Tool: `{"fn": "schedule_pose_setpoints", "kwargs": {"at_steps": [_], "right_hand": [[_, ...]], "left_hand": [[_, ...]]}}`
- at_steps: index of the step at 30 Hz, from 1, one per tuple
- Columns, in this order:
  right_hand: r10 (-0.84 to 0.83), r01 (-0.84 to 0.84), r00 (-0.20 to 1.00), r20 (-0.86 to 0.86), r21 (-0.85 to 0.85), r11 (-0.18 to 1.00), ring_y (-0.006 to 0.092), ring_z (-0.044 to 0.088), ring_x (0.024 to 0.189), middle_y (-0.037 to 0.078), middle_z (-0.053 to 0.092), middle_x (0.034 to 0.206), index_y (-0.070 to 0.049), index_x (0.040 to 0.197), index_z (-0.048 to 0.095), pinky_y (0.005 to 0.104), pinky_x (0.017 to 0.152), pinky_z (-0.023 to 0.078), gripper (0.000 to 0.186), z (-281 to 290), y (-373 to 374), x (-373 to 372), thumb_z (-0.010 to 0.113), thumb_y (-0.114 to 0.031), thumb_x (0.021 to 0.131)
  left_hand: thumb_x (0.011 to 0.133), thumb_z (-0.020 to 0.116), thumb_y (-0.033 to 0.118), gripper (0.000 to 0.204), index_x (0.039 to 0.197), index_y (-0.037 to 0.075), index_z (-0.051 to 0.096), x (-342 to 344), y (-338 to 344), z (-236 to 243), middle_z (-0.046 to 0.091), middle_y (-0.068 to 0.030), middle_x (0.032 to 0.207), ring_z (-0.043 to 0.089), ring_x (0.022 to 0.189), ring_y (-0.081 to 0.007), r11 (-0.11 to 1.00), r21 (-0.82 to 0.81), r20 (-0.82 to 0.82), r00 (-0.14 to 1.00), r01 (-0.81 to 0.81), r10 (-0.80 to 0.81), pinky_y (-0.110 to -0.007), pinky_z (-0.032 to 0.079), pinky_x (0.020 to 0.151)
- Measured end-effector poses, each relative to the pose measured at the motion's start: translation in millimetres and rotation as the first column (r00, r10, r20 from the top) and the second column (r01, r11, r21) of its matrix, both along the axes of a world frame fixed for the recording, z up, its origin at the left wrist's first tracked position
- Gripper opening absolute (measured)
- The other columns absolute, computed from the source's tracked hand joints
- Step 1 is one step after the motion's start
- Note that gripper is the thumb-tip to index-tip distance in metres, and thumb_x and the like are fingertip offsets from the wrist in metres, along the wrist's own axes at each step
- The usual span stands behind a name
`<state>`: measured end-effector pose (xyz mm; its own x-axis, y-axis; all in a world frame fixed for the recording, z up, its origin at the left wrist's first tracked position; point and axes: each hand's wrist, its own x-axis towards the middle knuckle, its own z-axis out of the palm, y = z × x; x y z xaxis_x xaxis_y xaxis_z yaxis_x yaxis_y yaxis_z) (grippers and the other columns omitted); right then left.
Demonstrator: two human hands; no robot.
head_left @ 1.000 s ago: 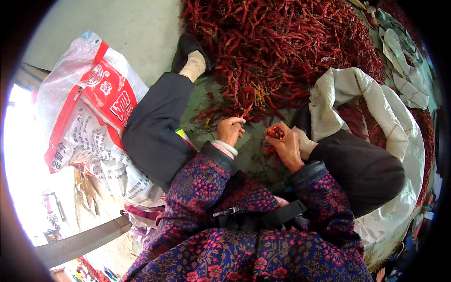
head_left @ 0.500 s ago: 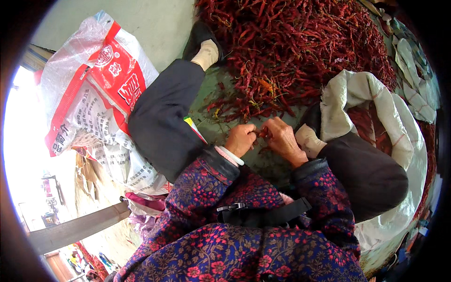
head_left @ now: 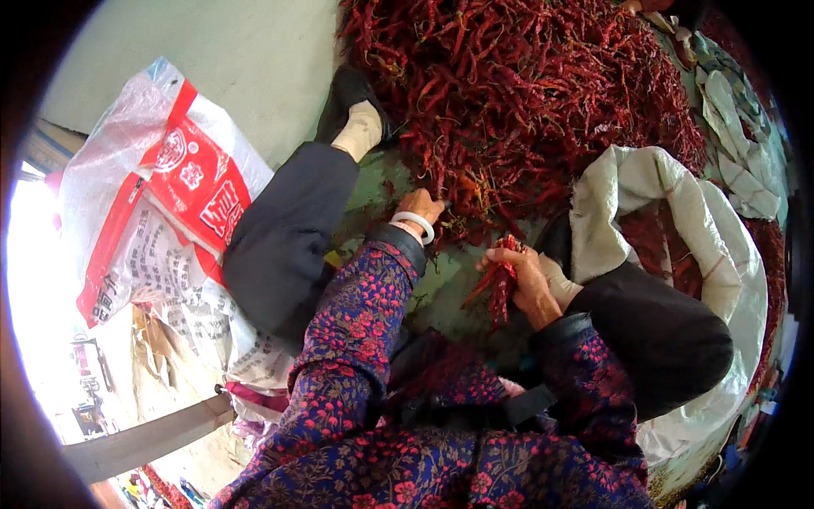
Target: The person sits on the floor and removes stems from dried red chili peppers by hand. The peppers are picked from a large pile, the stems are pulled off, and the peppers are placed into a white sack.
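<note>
My left hand (head_left: 420, 207), with a white bangle (head_left: 415, 222) at its wrist, is at the near edge of a large pile of dried red chilies (head_left: 509, 93). Its fingers are bent inward and partly hidden; what lies in them, if anything, I cannot make out. Lower and to the right, my right hand (head_left: 530, 280) is closed around a small bunch of dried chilies (head_left: 502, 293). Their tips hang down below the fingers and to the left.
A white woven sack (head_left: 721, 229) with its rim rolled down stands beside my right leg, with red chilies inside. Left of my left leg lies a red and white printed sack (head_left: 182, 178). A grey strip (head_left: 153, 437) juts in at lower left. More sacking (head_left: 738, 144) lies at far right.
My hands have moved apart: the left forward and left to the pile, the right slightly down and right. A chili bunch now shows clearly in the right hand.
</note>
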<state>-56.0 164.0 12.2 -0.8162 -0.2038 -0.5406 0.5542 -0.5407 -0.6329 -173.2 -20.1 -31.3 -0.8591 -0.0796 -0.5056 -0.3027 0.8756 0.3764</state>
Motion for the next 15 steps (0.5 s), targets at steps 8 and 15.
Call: {"fn": "schedule_pose_setpoints", "kwargs": {"at_steps": [8,15], "right_hand": [[-0.049,0.057,0.993,0.111,-0.067,0.996,0.0175,0.055,0.060,0.008,0.056,0.068,0.003,0.077,0.055,0.0292,0.057,0.047,0.009,-6,3,-1,0.059,-0.003,0.072],[-0.124,0.140,0.989,0.084,-0.221,0.965,0.0162,0.052,0.059,0.006,0.053,0.066,0.000,0.074,0.053,0.0283,0.057,0.045,0.009,-20,6,1,0.060,-0.006,0.075]], "left_hand": [[0.068,0.057,0.016,0.025,0.085,-0.002,0.062,13,-10,-10,0.063,-0.0165,0.084,0.059,0.081,-0.0295,0.920,0.391,-0.153,0.986,-0.007,0.073,-0.038,0.045,0.071],[0.067,0.059,0.013,0.030,0.093,-0.003,0.061,31,-22,28,0.063,-0.0086,0.083,0.056,0.074,-0.0156,0.773,0.588,-0.340,0.940,0.238,-0.031,-0.028,0.044,0.070]]}}
